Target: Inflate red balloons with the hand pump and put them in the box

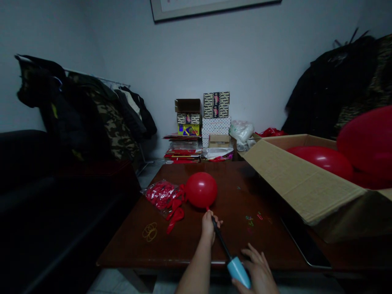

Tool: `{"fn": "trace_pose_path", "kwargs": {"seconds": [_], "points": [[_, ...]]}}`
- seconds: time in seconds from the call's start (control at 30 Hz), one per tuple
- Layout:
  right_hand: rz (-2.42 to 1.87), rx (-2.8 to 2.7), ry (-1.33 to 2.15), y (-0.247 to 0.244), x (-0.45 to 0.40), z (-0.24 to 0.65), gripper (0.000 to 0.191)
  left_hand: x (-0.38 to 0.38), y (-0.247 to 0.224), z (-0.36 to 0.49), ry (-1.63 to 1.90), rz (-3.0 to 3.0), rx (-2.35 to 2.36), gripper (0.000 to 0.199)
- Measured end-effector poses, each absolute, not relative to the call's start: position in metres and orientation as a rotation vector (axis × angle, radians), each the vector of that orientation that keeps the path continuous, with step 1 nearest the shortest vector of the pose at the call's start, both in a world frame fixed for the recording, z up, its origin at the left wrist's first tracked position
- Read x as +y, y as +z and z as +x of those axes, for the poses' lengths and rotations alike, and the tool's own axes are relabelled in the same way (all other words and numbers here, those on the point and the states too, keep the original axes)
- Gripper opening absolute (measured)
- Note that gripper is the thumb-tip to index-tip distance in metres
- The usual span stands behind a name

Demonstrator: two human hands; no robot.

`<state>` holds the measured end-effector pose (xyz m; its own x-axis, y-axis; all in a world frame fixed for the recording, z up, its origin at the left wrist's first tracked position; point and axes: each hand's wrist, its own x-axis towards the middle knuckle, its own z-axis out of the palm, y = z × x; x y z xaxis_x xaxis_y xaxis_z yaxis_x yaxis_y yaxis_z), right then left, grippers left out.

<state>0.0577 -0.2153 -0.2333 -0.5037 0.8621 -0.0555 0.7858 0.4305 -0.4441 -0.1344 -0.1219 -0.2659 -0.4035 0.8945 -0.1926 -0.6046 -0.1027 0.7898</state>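
Observation:
A partly inflated red balloon [201, 190] sits at the far end of a hand pump [239, 272], which has a blue barrel and a black shaft. My left hand [210, 228] is closed around the balloon's neck and the front of the shaft. Around the blue barrel lies my right hand [259, 269], thumb on the near side and fingers along the other, several of them loosely stretched; its palm is partly hidden. Left of the balloon, a clear plastic bag [162, 194] of uninflated red balloons [175, 216] has some spilling out.
Yellow rubber bands [150, 232] and small coloured clips [250, 220] are scattered on the brown table [183, 253]. At right, a cardboard box [300, 183] holds large red balloons [321, 161] and overhangs a dark phone-like slab [306, 243]. Stacked boxes [216, 122] stand behind.

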Motion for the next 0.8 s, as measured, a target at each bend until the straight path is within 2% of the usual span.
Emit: {"fn": "trace_pose_path", "kwargs": {"seconds": [0.23, 0.47, 0.67, 0.73, 0.8], "points": [[-1.506, -2.356, 0.514, -0.21, -0.19, 0.004, 0.037, -0.121, -0.273, -0.136, 1.741, 0.423, 1.002, 0.046], [-1.513, -2.412, 0.445, -0.219, -0.197, 0.005, 0.049, -0.123, -0.269, -0.135, 1.752, 0.431, 1.003, 0.045], [-1.505, -2.466, 0.472, -0.238, -0.216, 0.029, 0.049, -0.125, -0.263, -0.134, 1.757, 0.436, 1.025, 0.046], [-1.496, -2.51, 0.498, -0.254, -0.225, 0.044, 0.048, -0.125, -0.263, -0.134, 1.748, 0.43, 1.022, 0.045], [-1.575, -2.455, 0.422, -0.271, -0.236, 0.061, 0.03, -0.124, -0.264, -0.135, 1.741, 0.426, 1.021, 0.044]]}}
